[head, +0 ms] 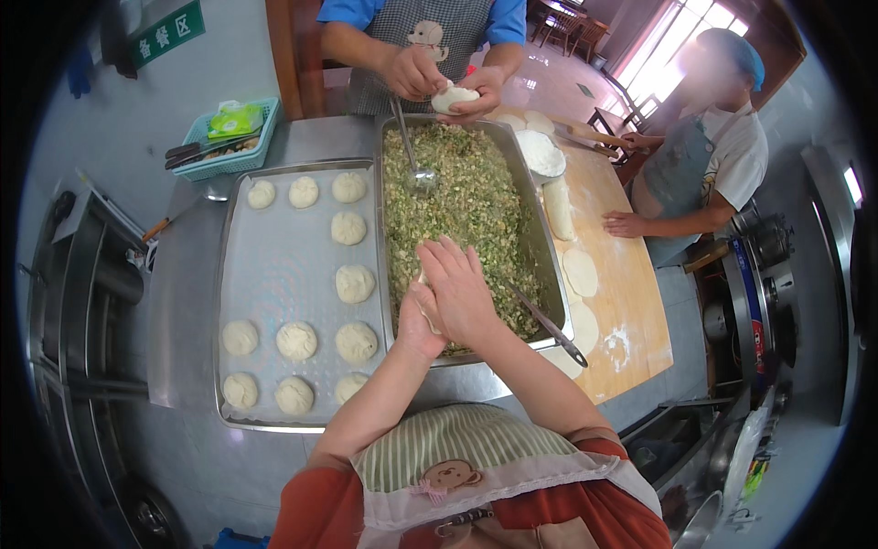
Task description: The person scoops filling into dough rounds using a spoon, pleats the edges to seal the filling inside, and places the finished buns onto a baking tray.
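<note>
Over the near edge of a deep metal pan of chopped green filling (466, 178), my two hands are pressed together. My left hand (420, 316) lies beneath, cupping a piece of white dough (430, 319). Across the top lies my right hand (458, 288), its fingers extended and covering most of the dough. A metal ladle (422, 180) rests in the filling at the far side, and a dark-handled utensil (549, 326) leans over the pan's near right rim. Left of the pan, round filled buns (354, 283) sit on a paper-lined metal tray (233, 274).
Across the table a person in a checked apron holds a dough piece (454, 99). At right another person stands by the floured wooden board (627, 295), which bears flat dough rounds (580, 272), a dough roll (559, 209) and a flour bowl (542, 154). A blue basket (254, 156) stands at far left.
</note>
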{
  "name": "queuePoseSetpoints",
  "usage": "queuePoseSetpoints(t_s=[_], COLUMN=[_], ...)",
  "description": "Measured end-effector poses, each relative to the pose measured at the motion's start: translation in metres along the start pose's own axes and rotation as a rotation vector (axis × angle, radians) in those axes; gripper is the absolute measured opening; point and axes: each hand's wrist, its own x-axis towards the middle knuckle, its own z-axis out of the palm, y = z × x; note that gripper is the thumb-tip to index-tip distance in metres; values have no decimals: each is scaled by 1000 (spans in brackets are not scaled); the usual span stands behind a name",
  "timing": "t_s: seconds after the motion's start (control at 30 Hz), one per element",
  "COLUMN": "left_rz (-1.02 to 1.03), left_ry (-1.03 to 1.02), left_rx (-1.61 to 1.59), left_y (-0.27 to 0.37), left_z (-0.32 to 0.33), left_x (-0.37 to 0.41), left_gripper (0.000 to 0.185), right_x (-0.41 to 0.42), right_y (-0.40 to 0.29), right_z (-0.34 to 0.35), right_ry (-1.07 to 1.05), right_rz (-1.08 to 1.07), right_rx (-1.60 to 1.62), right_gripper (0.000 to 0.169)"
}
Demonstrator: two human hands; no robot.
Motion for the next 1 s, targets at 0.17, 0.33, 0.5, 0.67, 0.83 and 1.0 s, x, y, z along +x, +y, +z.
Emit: queuePoseSetpoints(t_s=[0.17,0.33,0.5,0.67,0.83,1.0], left_rz=[16,42,52,80,77,81], left_ry=[-57,-189,-138,-110,-105,-93], left_rx=[-38,-148,-193,-159,-157,-172], left_y=[8,7,6,3,1,3], left_z=[-10,-9,-15,-21,-17,-15], left_x=[14,15,16,18,20,18], left_gripper=[39,44,45,44,44,44], right_x=[9,-12,-38,-33,-35,-30], right_y=[8,67,70,65,64,58], right_z=[-24,-22,-14,-30,-33,-41], right_ry=[174,273,109,-34,-107,-56], right_rz=[75,278,245,161,184,90], right_rx=[146,765,942,702,697,427], right_gripper=[48,30,18,27,42,55])
